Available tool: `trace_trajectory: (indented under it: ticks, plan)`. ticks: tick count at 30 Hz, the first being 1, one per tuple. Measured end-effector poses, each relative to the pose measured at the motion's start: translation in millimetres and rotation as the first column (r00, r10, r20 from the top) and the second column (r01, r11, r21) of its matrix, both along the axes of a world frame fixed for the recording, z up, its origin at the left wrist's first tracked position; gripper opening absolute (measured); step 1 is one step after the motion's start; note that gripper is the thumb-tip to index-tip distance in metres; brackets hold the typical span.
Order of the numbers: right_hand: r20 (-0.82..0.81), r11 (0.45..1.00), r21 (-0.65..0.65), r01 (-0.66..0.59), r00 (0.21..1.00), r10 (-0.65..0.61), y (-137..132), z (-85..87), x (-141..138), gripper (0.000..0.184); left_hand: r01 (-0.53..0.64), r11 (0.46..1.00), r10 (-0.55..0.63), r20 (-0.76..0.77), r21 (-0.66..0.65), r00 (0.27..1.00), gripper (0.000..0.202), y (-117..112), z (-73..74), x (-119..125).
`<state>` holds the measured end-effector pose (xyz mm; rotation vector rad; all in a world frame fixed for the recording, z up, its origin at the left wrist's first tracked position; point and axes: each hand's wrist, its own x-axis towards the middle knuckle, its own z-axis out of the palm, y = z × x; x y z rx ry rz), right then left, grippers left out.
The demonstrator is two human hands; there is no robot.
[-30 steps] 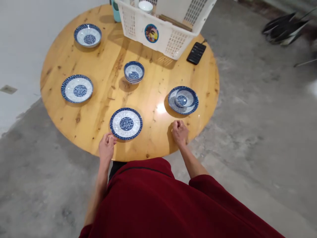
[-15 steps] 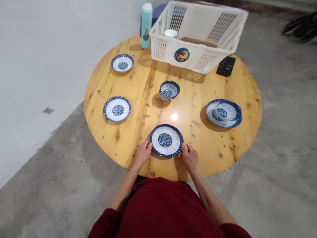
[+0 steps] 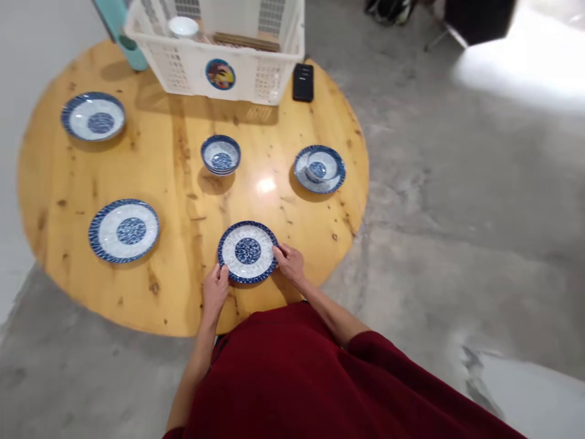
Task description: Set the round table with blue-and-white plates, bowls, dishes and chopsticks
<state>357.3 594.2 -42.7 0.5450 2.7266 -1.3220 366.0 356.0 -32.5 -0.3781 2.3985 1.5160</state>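
Note:
Between my hands is a blue-rimmed white plate (image 3: 248, 251) with a patterned blue centre, near the front edge of the round wooden table. My left hand (image 3: 216, 289) pinches its lower left rim, and my right hand (image 3: 289, 262) grips the right rim, thumb on top. Beyond it stands a small stack of matching bowls (image 3: 220, 154). To the right, a bowl (image 3: 322, 168) sits on another patterned plate (image 3: 305, 175). On the left side lie a flat plate (image 3: 124, 231) and, farther back, a deeper-looking dish (image 3: 94, 117).
A white plastic basket (image 3: 256, 72) at the back holds a white bowl (image 3: 183, 27) and a bundle of sticks (image 3: 247, 42). Beside it are a turquoise bottle (image 3: 133, 55) and a black phone-like object (image 3: 303, 82). The wooden table (image 3: 183, 292) has a curved edge above the concrete floor.
The view has swung to the right, so the table and everything on it appear farther left. Both hands keep their hold on the plate.

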Motion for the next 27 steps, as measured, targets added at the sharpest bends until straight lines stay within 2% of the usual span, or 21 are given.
trace_trajectory:
  ticks: [17, 20, 22, 25, 27]
  plan:
    - [0.01, 0.999, 0.015, 0.038, 0.999, -0.038, 4, -2.9, -1, 0.047, 0.008, 0.998, -0.01, 0.049, 0.058, 0.999, 0.031, 4, 0.3, -6]
    - [0.014, 1.0, 0.016, 0.01, 1.0, -0.01, 7, -1.7, 2, 0.046, -0.003, 0.995, -0.006, 0.081, 0.104, 0.997, 0.033, 4, 3.1, -5]
    - [0.004, 0.999, -0.027, -0.022, 1.0, 0.022, 13, 0.4, 1, 0.044, -0.009, 0.993, -0.004, 0.114, 0.115, 0.993, 0.034, 1, 5.2, -7]
    - [-0.04, 0.996, -0.091, 0.009, 0.999, -0.012, 25, 7.4, -20, 0.043, -0.025, 0.998, 0.019, 0.099, 0.052, 0.995, 0.034, -8, 9.3, -19]
    - [-0.084, 0.995, -0.086, 0.047, 0.995, -0.054, 31, 15.6, -49, 0.043, -0.06, 0.998, 0.062, 0.034, -0.034, 0.998, 0.032, -16, 14.8, -38]
